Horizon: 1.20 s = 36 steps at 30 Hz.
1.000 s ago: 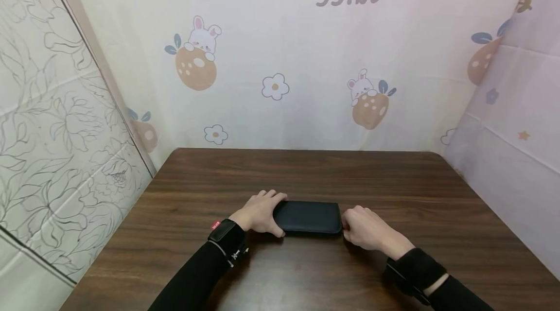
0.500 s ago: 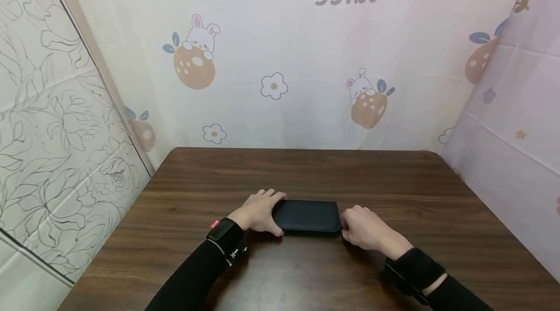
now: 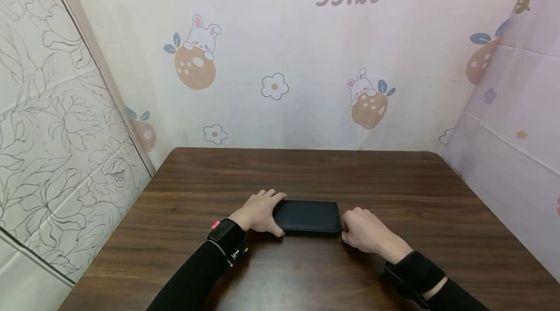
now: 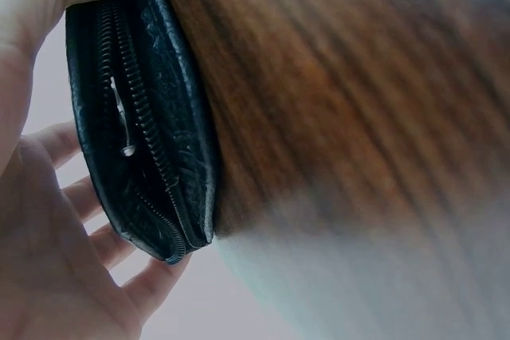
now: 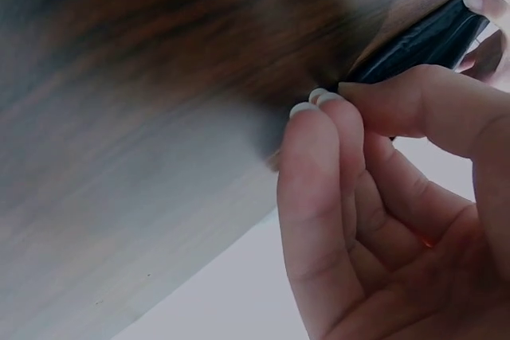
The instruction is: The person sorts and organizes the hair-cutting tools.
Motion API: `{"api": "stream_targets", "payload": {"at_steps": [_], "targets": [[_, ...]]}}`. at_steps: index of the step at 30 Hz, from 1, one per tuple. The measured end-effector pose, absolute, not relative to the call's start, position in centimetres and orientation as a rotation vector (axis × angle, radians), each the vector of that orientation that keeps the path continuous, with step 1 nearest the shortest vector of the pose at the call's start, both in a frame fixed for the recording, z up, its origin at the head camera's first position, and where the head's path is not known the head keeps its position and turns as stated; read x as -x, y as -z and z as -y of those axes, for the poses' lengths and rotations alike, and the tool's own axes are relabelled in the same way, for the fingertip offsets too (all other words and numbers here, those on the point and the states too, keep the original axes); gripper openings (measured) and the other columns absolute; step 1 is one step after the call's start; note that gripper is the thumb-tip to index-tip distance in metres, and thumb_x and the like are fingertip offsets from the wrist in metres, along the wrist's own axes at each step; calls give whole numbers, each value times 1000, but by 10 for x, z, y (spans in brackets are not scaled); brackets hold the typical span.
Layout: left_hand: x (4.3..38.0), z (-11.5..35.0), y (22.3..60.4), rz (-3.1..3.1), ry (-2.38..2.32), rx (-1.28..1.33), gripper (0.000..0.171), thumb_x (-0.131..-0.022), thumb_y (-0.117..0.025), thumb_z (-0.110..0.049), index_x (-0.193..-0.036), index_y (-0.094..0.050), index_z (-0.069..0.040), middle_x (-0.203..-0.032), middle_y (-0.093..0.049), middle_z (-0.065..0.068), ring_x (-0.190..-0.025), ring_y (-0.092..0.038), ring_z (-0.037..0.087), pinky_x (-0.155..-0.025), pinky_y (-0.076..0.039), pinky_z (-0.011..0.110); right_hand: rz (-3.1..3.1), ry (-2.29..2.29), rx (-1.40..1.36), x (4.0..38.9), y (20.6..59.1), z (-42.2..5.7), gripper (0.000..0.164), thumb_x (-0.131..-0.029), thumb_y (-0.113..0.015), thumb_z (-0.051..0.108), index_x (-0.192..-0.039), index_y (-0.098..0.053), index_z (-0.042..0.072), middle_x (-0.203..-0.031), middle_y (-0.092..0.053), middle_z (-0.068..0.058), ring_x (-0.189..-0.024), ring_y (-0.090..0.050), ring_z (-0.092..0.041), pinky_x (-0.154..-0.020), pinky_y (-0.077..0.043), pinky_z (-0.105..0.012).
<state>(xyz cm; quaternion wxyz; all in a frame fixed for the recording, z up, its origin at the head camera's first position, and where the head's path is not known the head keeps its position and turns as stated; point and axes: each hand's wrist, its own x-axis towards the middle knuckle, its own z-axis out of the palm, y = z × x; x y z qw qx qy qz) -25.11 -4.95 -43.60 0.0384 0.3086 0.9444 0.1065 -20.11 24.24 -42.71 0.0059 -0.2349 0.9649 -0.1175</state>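
Note:
A black zip wallet (image 3: 307, 216) lies flat on the brown wooden table in the head view. My left hand (image 3: 260, 214) holds its left end, thumb at the near edge and fingers spread round the far side. In the left wrist view the wallet (image 4: 195, 109) shows its zip teeth parted, with a small shiny metal piece (image 4: 122, 121) between them. At the wallet's right end, my right hand (image 3: 364, 227) has its fingers curled in. The right wrist view shows thumb and fingertips pinching at the wallet's end (image 5: 414, 53); the pinched bit is hidden behind them.
The dark wood-grain table (image 3: 302, 175) carries the wallet and both forearms. Behind it hangs a pale curtain (image 3: 280, 39) with printed rabbits and fruit. A flower-patterned panel (image 3: 74, 121) stands on the left, and more curtain (image 3: 516, 131) closes the right side.

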Motion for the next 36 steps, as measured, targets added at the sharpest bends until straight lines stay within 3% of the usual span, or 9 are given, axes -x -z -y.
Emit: {"api": "stream_targets", "payload": {"at_steps": [8,15,22,36], "targets": [[250,49,436,-2895,-317,-940,86,-62,-73,-56,-134,-40,-24,-121,-45,-1,-104,-41,20,-87,-36,40,-3032,333,676,198,427,-238,31,-72,-58,9,-49,-40,20,-44,-24,13,-38,-25,-4,-40,-21,-23],[251,48,437,-2892,-302,-942,87,-62,-73,-56,-135,-39,-24,-123,-44,-1,-106,-40,20,-88,-36,40,-3025,306,647,197,426,-238,25,-72,-61,12,-52,-49,21,-46,-36,11,-39,-35,-5,-41,-29,-24],[252,49,439,-2905,-301,-942,88,-60,-73,-57,-135,-39,-25,-123,-44,-2,-105,-40,20,-87,-37,40,-3025,305,692,194,426,-235,33,-72,-58,10,-47,-39,22,-42,-22,15,-35,-26,-3,-39,-22,-22],[252,50,438,-2912,-303,-955,88,-60,-72,-58,-134,-40,-24,-122,-45,-1,-104,-41,20,-86,-37,40,-3065,256,745,193,427,-233,39,-70,-55,8,-47,-29,23,-44,-16,14,-35,-17,0,-38,-19,-21]]}}
